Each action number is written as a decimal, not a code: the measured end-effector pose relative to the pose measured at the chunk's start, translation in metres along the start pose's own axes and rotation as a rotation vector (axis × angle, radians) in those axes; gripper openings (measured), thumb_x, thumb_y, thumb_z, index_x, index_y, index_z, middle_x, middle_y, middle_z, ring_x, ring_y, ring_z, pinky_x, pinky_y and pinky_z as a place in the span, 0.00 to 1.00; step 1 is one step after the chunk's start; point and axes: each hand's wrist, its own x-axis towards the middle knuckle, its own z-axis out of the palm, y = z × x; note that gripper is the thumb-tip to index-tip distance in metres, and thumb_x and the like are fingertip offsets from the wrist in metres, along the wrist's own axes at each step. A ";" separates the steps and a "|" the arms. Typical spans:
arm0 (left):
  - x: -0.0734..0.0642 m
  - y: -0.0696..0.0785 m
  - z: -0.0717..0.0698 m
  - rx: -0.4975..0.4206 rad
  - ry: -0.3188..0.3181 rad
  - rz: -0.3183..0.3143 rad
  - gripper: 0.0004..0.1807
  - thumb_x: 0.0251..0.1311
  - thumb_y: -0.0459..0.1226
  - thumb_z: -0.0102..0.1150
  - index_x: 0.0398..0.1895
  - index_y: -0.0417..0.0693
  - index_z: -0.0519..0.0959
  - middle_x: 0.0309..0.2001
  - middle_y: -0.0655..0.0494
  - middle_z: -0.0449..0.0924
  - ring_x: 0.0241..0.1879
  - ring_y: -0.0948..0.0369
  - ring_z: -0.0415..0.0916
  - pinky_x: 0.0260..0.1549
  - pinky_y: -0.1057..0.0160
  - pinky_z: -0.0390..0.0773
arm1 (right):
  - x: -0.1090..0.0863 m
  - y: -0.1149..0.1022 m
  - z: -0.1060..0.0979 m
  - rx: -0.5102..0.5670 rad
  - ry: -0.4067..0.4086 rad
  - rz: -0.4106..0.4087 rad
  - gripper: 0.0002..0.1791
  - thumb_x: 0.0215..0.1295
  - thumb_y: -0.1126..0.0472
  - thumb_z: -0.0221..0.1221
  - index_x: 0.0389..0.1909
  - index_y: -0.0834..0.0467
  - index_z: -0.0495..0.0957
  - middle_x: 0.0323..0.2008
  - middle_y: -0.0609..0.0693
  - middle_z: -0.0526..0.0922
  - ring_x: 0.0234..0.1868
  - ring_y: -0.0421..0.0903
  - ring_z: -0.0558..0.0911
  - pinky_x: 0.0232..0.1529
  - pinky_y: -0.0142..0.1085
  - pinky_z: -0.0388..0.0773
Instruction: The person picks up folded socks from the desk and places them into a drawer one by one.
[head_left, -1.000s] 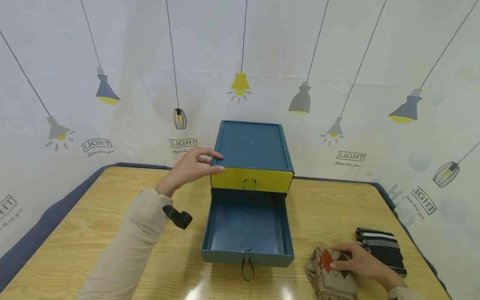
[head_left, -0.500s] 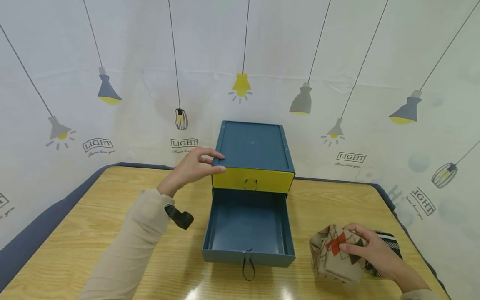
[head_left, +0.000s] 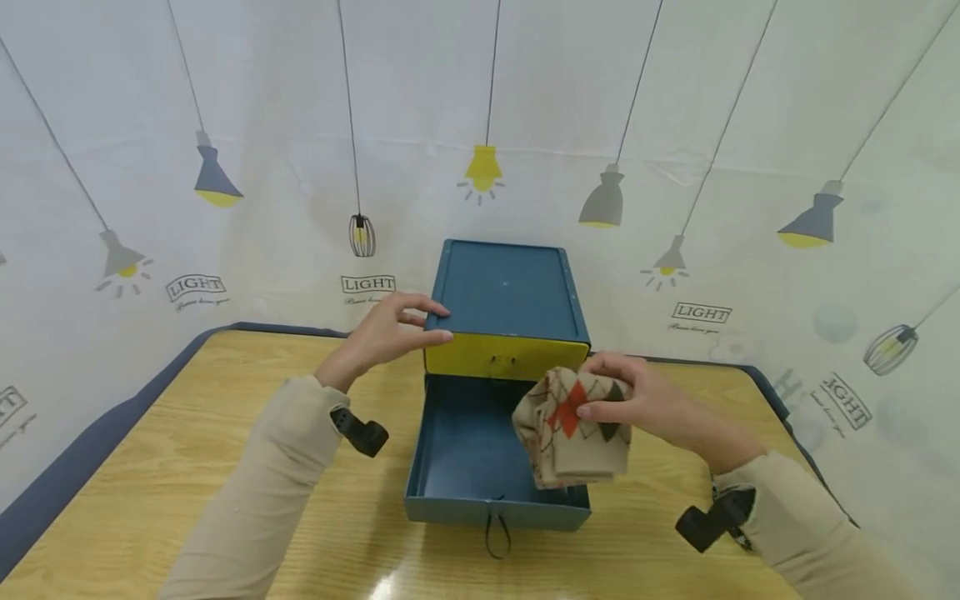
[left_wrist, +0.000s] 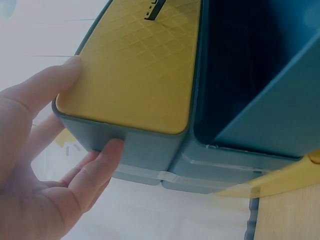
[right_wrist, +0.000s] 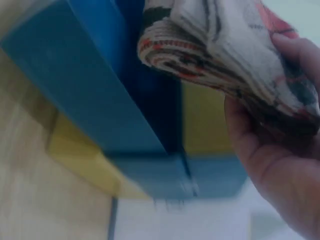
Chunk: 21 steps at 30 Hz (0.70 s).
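Since the earlier head frame, the right hand point(head_left: 652, 408) has brought the folded argyle cloth point(head_left: 577, 442) from the lower right towards the centre, where it covers the right part of the pulled-out drawer point(head_left: 465, 442); its thumb and fingers are clamped on this cloth. The left hand point(head_left: 382, 337), left of centre, has stayed with fingers apart, touching the corner of the drawer unit point(head_left: 510, 292). Beneath is a wood-grain table point(head_left: 337, 533) (light, with a shine at the bottom of the frame), and behind, a pale backdrop point(head_left: 420, 83) shows printed lamps point(head_left: 483, 171) across the upper half.

From the left wrist, the thumb rests on the yellow drawer front point(left_wrist: 135, 75), and the table appears at lower right.

From the right wrist, the cloth occupies the upper right, pinched; the table is blurred at left.
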 end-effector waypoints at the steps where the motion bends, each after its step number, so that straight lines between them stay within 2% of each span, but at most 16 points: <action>1: 0.000 0.000 0.000 0.000 -0.002 0.002 0.20 0.49 0.46 0.63 0.46 0.51 0.77 0.60 0.53 0.61 0.54 0.49 0.65 0.45 0.49 0.71 | 0.008 -0.002 0.006 0.002 -0.031 0.002 0.16 0.56 0.61 0.60 0.43 0.61 0.68 0.41 0.58 0.73 0.36 0.52 0.75 0.32 0.44 0.76; 4: 0.002 0.000 0.002 0.005 -0.006 0.012 0.19 0.50 0.46 0.63 0.45 0.51 0.77 0.60 0.52 0.61 0.53 0.49 0.65 0.45 0.50 0.71 | 0.028 -0.003 0.023 -0.005 -0.078 0.045 0.17 0.55 0.59 0.61 0.43 0.61 0.69 0.43 0.56 0.72 0.38 0.50 0.73 0.35 0.41 0.74; 11: 0.002 0.000 0.001 0.004 -0.014 0.032 0.19 0.50 0.45 0.62 0.46 0.51 0.77 0.60 0.52 0.61 0.53 0.49 0.65 0.45 0.50 0.71 | 0.058 -0.004 0.046 -0.096 -0.084 0.125 0.18 0.55 0.57 0.60 0.44 0.62 0.73 0.43 0.52 0.73 0.42 0.47 0.71 0.40 0.38 0.72; 18: 0.001 0.000 -0.001 -0.001 -0.008 0.026 0.19 0.49 0.45 0.63 0.45 0.52 0.77 0.59 0.53 0.62 0.53 0.49 0.65 0.45 0.50 0.71 | 0.067 0.003 0.059 -0.041 -0.108 0.233 0.17 0.56 0.59 0.60 0.45 0.63 0.76 0.38 0.50 0.79 0.40 0.44 0.75 0.45 0.40 0.72; 21: 0.000 0.000 -0.001 -0.004 -0.010 0.019 0.19 0.50 0.45 0.63 0.46 0.51 0.77 0.59 0.53 0.62 0.53 0.49 0.65 0.45 0.50 0.71 | 0.067 0.006 0.065 -0.014 -0.112 0.245 0.17 0.56 0.60 0.59 0.46 0.64 0.74 0.38 0.51 0.79 0.39 0.43 0.76 0.45 0.40 0.72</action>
